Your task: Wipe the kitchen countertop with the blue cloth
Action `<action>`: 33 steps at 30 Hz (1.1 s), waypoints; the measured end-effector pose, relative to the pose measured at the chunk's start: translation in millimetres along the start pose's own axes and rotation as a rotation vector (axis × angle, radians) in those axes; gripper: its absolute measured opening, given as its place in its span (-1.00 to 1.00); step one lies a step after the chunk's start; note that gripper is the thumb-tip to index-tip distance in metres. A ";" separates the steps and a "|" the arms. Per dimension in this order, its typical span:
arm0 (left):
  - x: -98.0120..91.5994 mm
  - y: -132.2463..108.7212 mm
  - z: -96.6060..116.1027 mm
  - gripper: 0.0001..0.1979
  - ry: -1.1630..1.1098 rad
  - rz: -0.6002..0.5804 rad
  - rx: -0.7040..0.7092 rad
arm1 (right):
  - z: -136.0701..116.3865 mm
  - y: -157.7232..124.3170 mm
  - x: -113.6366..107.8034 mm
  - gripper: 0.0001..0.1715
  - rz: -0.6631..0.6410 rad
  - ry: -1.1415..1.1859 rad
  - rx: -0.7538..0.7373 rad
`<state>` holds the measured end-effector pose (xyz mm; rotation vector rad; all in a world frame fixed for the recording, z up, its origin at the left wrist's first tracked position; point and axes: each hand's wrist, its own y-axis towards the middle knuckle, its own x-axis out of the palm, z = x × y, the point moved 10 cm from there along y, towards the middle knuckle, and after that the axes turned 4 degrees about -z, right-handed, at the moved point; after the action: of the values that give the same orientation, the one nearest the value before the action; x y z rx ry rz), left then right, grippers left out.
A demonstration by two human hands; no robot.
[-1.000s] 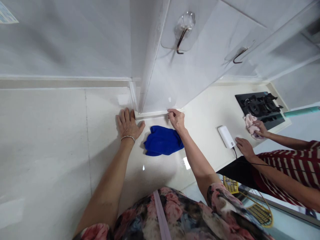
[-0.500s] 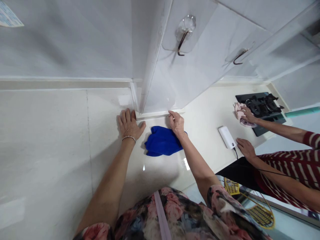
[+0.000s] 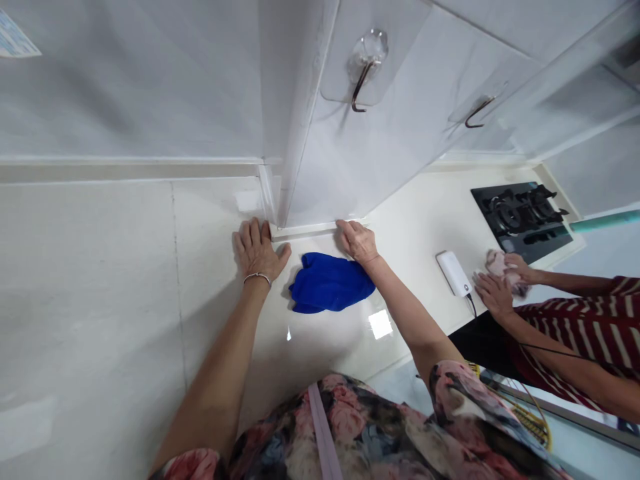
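My left hand (image 3: 260,252) lies flat on the pale countertop (image 3: 120,267), fingers spread, beside the wall's corner. My right hand (image 3: 358,241) is closed, its fingers curled in. Its fingertips touch the narrow ledge (image 3: 310,233) along the foot of the tiled wall. Whether anything small is between those fingers is hidden. A crumpled blue cloth (image 3: 330,283) rests on the counter between my forearms, just below my right hand and apart from my left.
At right a co-worker's hand (image 3: 520,268) presses a pink cloth (image 3: 496,262) on the counter near a black gas stove (image 3: 520,220). A white power bank (image 3: 454,273) with a cable lies between us. Metal hooks (image 3: 361,87) stick out from the wall.
My right hand has shifted slightly and its fingers have curled in more; its forearm has swung right. My left hand stays put. The co-worker's cloth has moved off the stove toward the counter's front edge.
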<state>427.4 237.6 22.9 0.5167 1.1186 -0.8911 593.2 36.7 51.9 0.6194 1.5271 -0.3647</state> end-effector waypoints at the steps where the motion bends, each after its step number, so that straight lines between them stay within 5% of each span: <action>1: 0.1 -0.1 -0.1 -0.12 0.000 0.000 0.001 | -0.2 0.2 -0.4 -0.56 -0.010 -0.012 -0.018; 15: 0.0 -0.6 -0.7 -0.12 -0.011 0.002 0.007 | 7.2 0.6 -5.6 -0.54 -0.101 -0.144 -0.139; 33: 0.2 0.4 -0.5 -0.11 -0.002 0.008 0.000 | 30.4 -13.4 -7.8 -0.58 0.246 0.394 0.040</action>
<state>427.5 238.1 22.5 0.5203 1.1141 -0.8848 609.7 7.1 55.7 0.9413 1.7935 -0.0859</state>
